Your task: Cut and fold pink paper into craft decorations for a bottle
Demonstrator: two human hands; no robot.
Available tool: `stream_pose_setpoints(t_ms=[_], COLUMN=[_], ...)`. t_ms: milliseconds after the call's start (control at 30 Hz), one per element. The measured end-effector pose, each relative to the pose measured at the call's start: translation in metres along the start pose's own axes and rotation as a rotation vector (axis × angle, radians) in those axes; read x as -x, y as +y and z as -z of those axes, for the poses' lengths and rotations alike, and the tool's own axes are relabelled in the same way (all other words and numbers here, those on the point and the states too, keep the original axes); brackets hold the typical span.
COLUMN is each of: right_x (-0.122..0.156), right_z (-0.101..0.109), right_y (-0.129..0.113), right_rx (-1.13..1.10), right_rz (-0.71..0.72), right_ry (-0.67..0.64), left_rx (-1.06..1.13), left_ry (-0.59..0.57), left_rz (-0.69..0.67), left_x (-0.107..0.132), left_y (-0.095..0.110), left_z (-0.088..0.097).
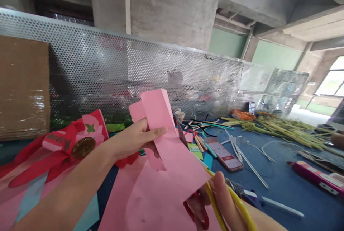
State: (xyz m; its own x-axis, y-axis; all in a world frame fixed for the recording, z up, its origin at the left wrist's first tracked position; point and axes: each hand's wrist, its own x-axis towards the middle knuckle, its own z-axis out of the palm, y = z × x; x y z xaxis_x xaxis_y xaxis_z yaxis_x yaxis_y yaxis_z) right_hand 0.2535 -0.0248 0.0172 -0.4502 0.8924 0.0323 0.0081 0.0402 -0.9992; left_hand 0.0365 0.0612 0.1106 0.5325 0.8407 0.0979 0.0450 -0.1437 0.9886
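Note:
My left hand [137,137] is closed on a folded pink paper [174,155], its thumb across the front and its fingers behind. The upper part of the paper stands up as a folded strip. At the lower right my right hand [224,197] grips scissors with yellow and red handles [240,206]. A dark blade [182,136] shows at the paper's right edge; the rest of the scissors is partly hidden by the paper. Beneath both hands lies a larger pink sheet [118,202] on the blue tabletop.
Red ribbon [57,161] with a gold disc [83,147] lies at left, before a cardboard box [24,87]. To the right are a phone [227,155], white sticks [251,164], a purple tool-like item [317,177] and yellow-green strips [285,128]. A perforated metal screen [150,62] stands behind.

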Motion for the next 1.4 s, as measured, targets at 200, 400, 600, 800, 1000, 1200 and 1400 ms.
stream_pose_setpoints(t_ms=[200, 400, 600, 800, 1000, 1200, 1400], right_x=[-0.002, -0.013, -0.012, -0.017, -0.008, 0.003, 0.006], right_z=[-0.003, -0.006, -0.002, -0.007, -0.004, 0.004, 0.013], right_y=[0.003, 0.000, -0.001, 0.001, -0.017, -0.016, -0.007], right_rx=[-0.090, -0.039, 0.089, -0.065, 0.008, 0.186, 0.329], right_rz=[0.036, 0.039, 0.115, 0.072, 0.025, -0.099, -0.081], right_ry=[-0.021, 0.013, -0.046, -0.022, 0.000, 0.059, 0.119], left_rx=[-0.160, -0.262, -0.082, 0.233, 0.224, 0.133, 0.019], left_ry=[0.019, 0.191, 0.344, 0.233, 0.122, 0.060, 0.104], left_rz=[0.057, -0.111, -0.161, -0.073, 0.029, 0.064, 0.033], left_x=[0.000, -0.005, -0.012, -0.016, -0.013, -0.010, -0.005], left_y=[0.002, 0.000, -0.007, -0.007, -0.008, -0.012, -0.006], left_z=[0.001, -0.004, -0.009, -0.010, -0.009, -0.010, -0.005])
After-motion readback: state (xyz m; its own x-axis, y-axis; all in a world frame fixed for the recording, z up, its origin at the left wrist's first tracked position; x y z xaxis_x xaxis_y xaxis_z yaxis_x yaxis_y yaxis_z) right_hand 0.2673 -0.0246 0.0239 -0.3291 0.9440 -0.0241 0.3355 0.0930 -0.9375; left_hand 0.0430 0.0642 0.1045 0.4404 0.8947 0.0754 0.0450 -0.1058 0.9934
